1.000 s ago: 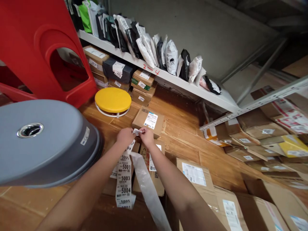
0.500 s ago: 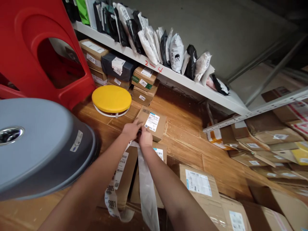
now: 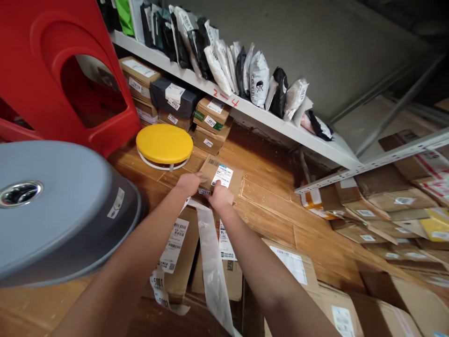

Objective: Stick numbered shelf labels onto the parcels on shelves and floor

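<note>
Near the middle of the floor is a small cardboard box (image 3: 235, 180) with a white shipping label on top. A small number sticker (image 3: 204, 191) sits on its near side. My right hand (image 3: 220, 195) grips the box's near edge, thumb on top, other fingers mostly hidden. My left hand (image 3: 189, 183) is closed at the box's left corner, its fingertips partly hidden. From beneath it hangs a roll strip of number labels (image 3: 158, 283), and a pale backing strip (image 3: 212, 255) trails down between my forearms. Two more labelled boxes, including a left box (image 3: 187, 257), lie below my hands.
A yellow round stool (image 3: 164, 144), a grey-blue bin (image 3: 70, 210) and a red plastic stool (image 3: 80, 28) stand left. A white shelf (image 3: 280, 124) holds several parcel bags, with boxes below. More cartons (image 3: 294, 267) lie at right.
My hands have moved apart at the box's near edge, my right hand shifting right. The number sticker now shows between them. The label strip has shifted slightly, and the view has moved a little.
</note>
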{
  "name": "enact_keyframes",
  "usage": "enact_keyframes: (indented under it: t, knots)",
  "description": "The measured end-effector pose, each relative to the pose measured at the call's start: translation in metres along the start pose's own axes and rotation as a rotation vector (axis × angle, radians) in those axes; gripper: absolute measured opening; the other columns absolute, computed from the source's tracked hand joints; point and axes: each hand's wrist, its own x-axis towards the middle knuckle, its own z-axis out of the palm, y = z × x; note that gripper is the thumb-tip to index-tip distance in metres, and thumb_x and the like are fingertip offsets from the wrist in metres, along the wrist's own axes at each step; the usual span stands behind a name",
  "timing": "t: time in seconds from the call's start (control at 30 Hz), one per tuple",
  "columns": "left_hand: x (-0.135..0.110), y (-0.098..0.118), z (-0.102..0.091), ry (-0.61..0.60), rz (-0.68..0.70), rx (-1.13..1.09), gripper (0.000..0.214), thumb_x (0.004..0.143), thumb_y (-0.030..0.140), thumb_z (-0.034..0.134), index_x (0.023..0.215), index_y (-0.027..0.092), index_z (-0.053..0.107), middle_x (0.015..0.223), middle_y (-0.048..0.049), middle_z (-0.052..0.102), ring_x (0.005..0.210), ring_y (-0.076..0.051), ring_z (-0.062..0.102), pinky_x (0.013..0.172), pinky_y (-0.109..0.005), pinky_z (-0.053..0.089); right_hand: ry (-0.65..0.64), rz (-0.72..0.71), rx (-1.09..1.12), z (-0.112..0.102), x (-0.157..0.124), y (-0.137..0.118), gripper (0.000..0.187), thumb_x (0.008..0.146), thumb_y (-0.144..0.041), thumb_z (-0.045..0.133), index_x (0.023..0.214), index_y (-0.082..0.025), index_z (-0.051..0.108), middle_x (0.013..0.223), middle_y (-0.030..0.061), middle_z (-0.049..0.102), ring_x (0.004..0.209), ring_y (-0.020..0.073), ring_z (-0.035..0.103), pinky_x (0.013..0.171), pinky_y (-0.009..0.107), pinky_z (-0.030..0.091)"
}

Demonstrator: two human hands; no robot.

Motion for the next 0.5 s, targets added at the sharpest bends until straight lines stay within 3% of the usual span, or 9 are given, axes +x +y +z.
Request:
enact_keyframes:
  t: [0.13,0.27,0.33,0.4,0.43,0.5]
  knots:
    - [-0.009,0.012,0.0,0.008,-0.059,0.026,0.061,0.079,0.007,0.054,0.132,0.036,0.05,0.15,-0.0002,0.04,0.114,-0.023,0.06,0.091,-0.032,0.051,0.055,-0.038,0.01,0.008,0.0,0.0,0.034,0.09,-0.045,0.053,0.11,-0.019,0.051,0.095,0.0142,0.072,0.091,0.0267,0.069,0.07,0.033,0.049]
    - [-0.044,0.033,-0.007,0.064,-0.189,0.039,0.053,0.081,0.006,0.045,0.132,0.021,0.05,0.139,-0.0138,0.05,0.098,-0.025,0.067,0.078,-0.036,0.054,0.103,-0.042,0.008,-0.002,-0.024,0.047,0.033,0.099,-0.04,0.032,0.104,-0.019,0.058,0.09,0.0124,0.072,0.082,0.0235,0.069,0.065,0.029,0.043]
    - [-0.073,0.045,-0.012,0.065,-0.18,0.016,0.039,0.084,0.013,0.044,0.121,0.017,0.057,0.125,-0.0136,0.06,0.095,-0.026,0.067,0.075,-0.036,0.053,0.089,-0.066,-0.002,-0.009,-0.054,0.09,0.041,0.099,-0.04,0.029,0.091,-0.019,0.063,0.087,0.0126,0.072,0.079,0.0223,0.068,0.065,0.029,0.042]
    - [-0.104,0.059,-0.013,0.023,-0.101,-0.025,0.025,0.088,0.023,0.044,0.103,0.022,0.065,0.106,-0.0066,0.07,0.094,-0.024,0.067,0.076,-0.032,0.05,0.012,-0.155,-0.011,-0.013,-0.102,0.141,0.042,0.095,-0.044,0.04,0.07,-0.02,0.064,0.075,0.0099,0.071,0.074,0.0207,0.066,0.067,0.029,0.041]
    - [-0.118,0.067,-0.012,-0.016,-0.052,-0.047,0.022,0.089,0.028,0.045,0.093,0.024,0.066,0.096,-0.0035,0.072,0.091,-0.023,0.067,0.074,-0.031,0.049,-0.05,-0.239,-0.004,-0.013,-0.131,0.168,0.043,0.093,-0.046,0.044,0.065,-0.021,0.064,0.07,0.0089,0.07,0.071,0.0203,0.065,0.068,0.029,0.041]
    - [-0.144,0.087,-0.004,-0.131,0.058,-0.083,0.024,0.089,0.037,0.047,0.08,0.025,0.066,0.082,-0.0006,0.073,0.083,-0.022,0.068,0.069,-0.03,0.048,-0.17,-0.553,0.064,-0.007,-0.2,0.218,0.047,0.096,-0.045,0.035,0.072,-0.022,0.068,0.07,0.0095,0.07,0.068,0.0207,0.064,0.066,0.031,0.041]
